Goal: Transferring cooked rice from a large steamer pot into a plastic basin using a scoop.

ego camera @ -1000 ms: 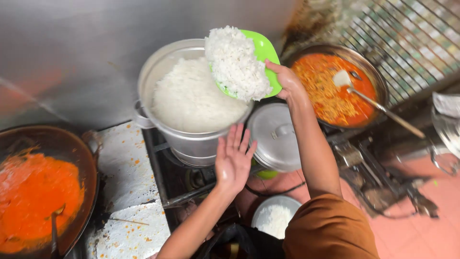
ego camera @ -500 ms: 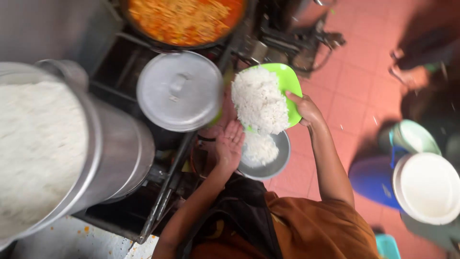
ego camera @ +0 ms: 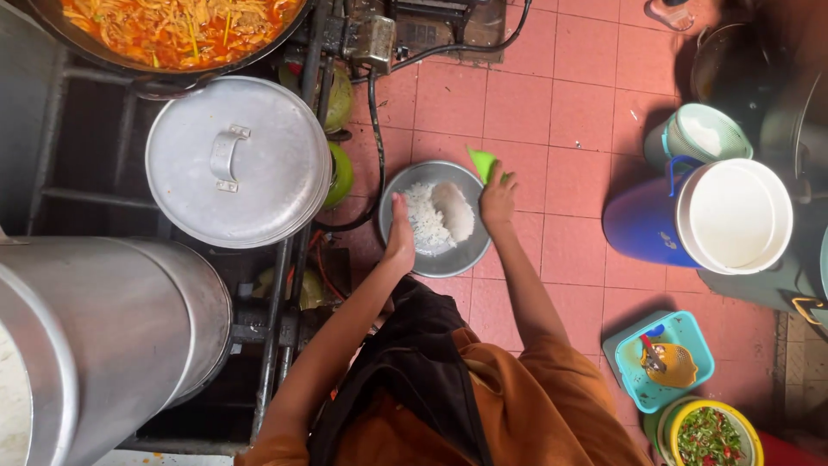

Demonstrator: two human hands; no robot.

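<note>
**Rice tipped into the floor bowl**

On the pink tiled floor [ego camera: 552, 86] beside the stove, the round steel bowl [ego camera: 414, 259] held white rice [ego camera: 435, 220]. Half a second before, the green plastic scoop [ego camera: 483, 162] was heaped; now it was emptied, so that load was delivered. The right hand [ego camera: 498, 194] gripped the scoop; the left hand [ego camera: 399, 237] pressed flat against the bowl's rim, both arms reaching down.

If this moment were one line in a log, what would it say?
left hand: on rim of metal bowl | right hand: holding green scoop at bowl | rice: in bowl | bowl: on tiled floor
</note>
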